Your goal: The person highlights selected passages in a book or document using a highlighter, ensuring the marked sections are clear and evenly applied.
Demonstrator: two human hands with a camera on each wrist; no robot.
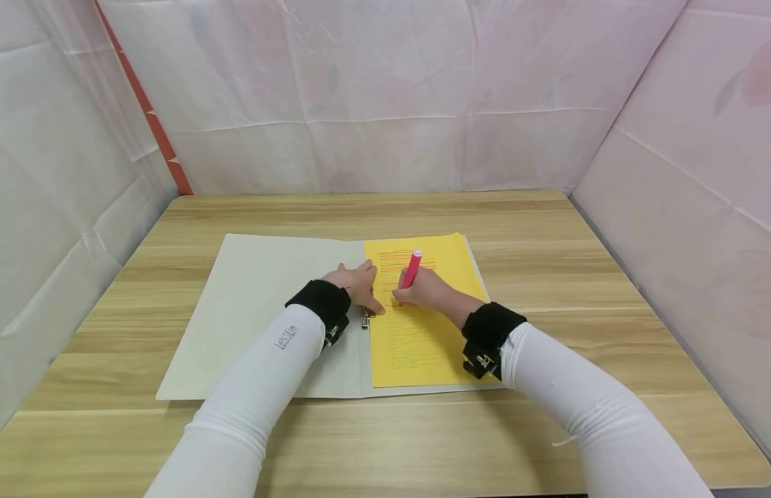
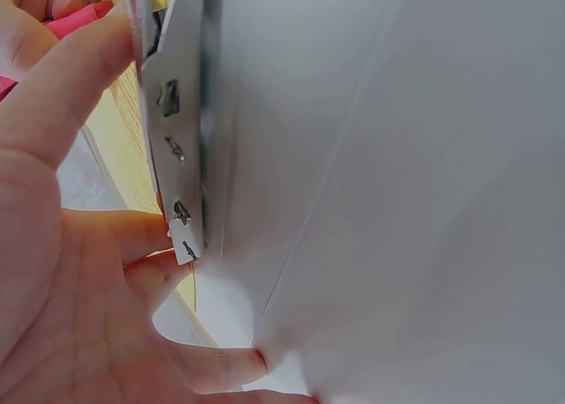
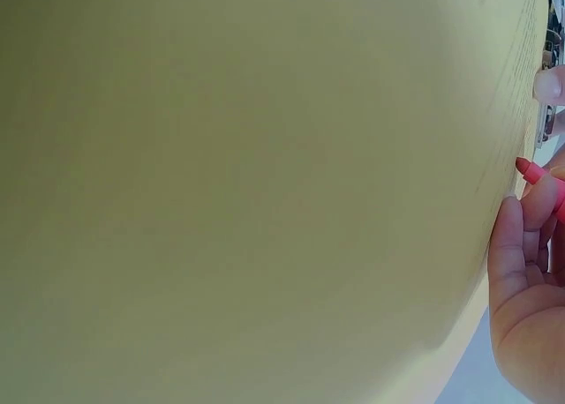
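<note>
Right hand pinching the pink marker in curled fingers, tip down on the yellow sheet just under them; left hand flat, fingers straight, pressing beside the metal clip. Could smear or skid a line if that pressing hand eases off and the page shifts. Count: one marker, one yellow sheet, one open folder, one clip, one worktop.

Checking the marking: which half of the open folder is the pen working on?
The right half, bearing the yellow sheet; the right hand holds the pink pen there. The left half is bare.
</note>
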